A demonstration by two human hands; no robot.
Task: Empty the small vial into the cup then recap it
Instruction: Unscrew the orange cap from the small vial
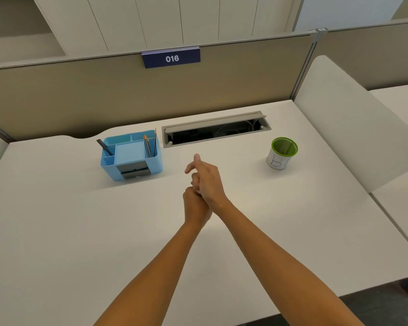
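White table (80, 231) mid-span: left hand (194, 205) fisted, right hand (207, 180) curled over it, probably on the unseen vial's cap. Cup (282, 153) stands well apart, toward the right edge. Next: uncap, carry across.

The left hand (194, 203) curls shut beneath the right hand (207, 182), hiding whatever it holds; the cup's (282, 153) contents are unreadable.

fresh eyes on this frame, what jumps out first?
Two bare forearms run up the middle of the white desk, the right hand folded over the left hand; no vial is visible between them. A green-rimmed cup stands far right, and a blue organizer with pencils sits far left, under a "016" sign.
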